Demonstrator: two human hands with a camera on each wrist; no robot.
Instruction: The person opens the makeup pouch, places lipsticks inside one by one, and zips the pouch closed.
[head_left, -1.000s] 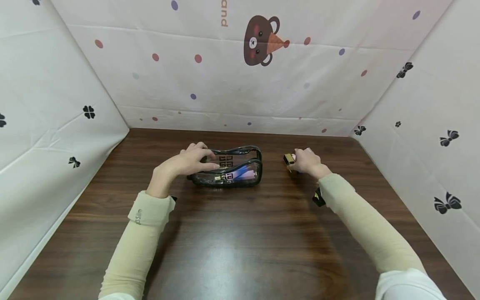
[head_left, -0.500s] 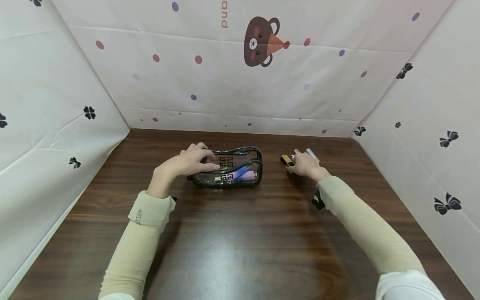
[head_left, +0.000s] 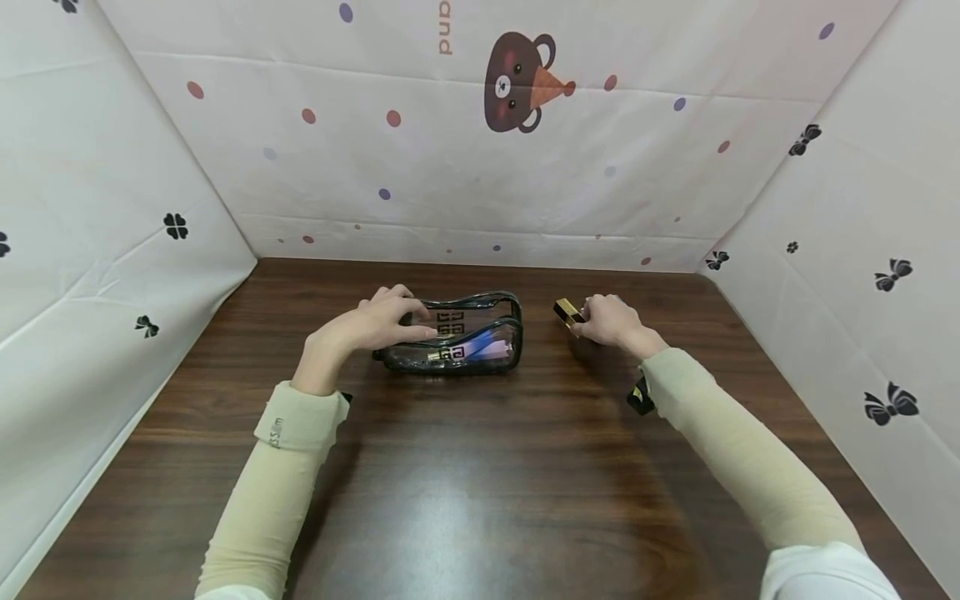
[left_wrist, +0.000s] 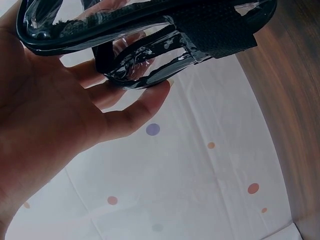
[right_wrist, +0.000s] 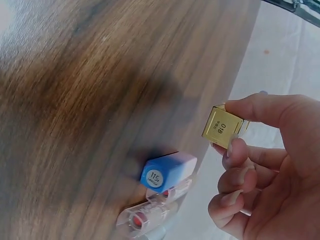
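In the head view, my left hand holds the left end of a clear cosmetic bag with black trim. The left wrist view shows its thumb and fingers around the bag's black-edged rim. Blue and pink tubes show inside the bag. My right hand, to the bag's right, pinches a square gold-and-black lipstick between thumb and fingers. The right wrist view faces its gold end, marked 01B. Below that hand lie a blue-to-pink lipstick and clear-cased tubes.
A brown wood-grain table carries everything. White printed sheets enclose it: a back wall, a left wall and a right wall. In the head view, my right hand hides the loose tubes.
My right hand has drawn the gold-and-black lipstick slightly left and away from the other tubes. A silvery tube beside that hand half a second ago is now hidden. My left hand stays put.
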